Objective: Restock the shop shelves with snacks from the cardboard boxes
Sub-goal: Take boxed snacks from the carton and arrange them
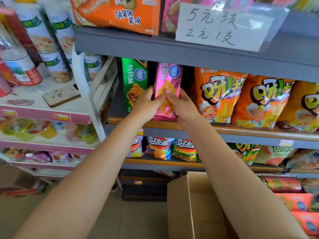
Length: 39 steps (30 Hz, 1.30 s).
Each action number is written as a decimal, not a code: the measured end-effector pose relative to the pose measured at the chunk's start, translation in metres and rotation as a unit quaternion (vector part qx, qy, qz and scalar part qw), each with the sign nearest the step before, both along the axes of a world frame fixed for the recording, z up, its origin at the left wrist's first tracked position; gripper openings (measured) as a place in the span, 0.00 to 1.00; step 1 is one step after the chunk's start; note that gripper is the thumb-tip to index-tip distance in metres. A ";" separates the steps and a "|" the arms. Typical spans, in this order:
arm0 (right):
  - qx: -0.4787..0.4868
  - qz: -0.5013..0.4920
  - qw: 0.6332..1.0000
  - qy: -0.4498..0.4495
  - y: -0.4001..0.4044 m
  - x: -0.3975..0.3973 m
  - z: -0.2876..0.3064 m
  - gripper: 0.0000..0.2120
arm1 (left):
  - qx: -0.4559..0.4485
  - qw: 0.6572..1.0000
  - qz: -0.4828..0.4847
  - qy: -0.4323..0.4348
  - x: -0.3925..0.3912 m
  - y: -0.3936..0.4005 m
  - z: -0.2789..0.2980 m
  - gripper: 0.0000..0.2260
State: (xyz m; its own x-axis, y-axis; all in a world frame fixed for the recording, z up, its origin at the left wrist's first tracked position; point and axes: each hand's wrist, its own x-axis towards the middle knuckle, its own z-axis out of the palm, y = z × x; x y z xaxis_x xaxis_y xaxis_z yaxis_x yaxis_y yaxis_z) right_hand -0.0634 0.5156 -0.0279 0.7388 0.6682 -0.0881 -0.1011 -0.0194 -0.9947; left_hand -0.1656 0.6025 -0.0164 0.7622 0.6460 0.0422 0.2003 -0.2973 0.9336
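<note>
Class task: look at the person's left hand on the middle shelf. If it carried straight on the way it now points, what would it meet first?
The left hand points up and into the shelf, already gripping the pink snack box. Past that, it would probably meet the green snack box beside it, though depth is hard to judge.

a grey shelf point(224, 131) with an orange front lip crosses the middle of the frame. on it stand a green snack box point(133, 80) at its left end, a pink snack pack point(168, 87) just beside it, and orange chip bags point(219, 95) filling the right. at lower centre a cardboard box point(183, 204) sits on the floor point(138, 219).
</note>
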 end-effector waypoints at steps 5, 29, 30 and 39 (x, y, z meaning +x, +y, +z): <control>-0.033 -0.042 0.998 -0.027 0.024 0.019 -0.008 0.30 | 0.060 0.994 0.054 0.067 0.039 0.009 0.001 0.16; -0.054 -0.121 0.991 -0.017 0.093 0.073 -0.018 0.22 | -0.115 0.982 0.128 -0.075 0.140 0.059 -0.035 0.24; -0.052 -0.120 0.991 -0.019 0.095 0.074 -0.019 0.22 | -0.117 0.981 0.133 -0.081 0.143 0.061 -0.039 0.23; -0.031 -0.131 0.991 0.006 0.088 0.072 -0.018 0.21 | -0.137 0.975 0.149 -0.089 0.144 0.061 -0.049 0.23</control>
State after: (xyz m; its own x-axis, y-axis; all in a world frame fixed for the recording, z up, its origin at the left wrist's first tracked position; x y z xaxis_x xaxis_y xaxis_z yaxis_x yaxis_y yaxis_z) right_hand 0.0084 0.6038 -0.0458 0.8845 0.4472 -0.1325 -0.1219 -0.0527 -0.9911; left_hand -0.0211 0.6632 -0.0650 0.5353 0.8432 -0.0495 0.0674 0.0158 0.9976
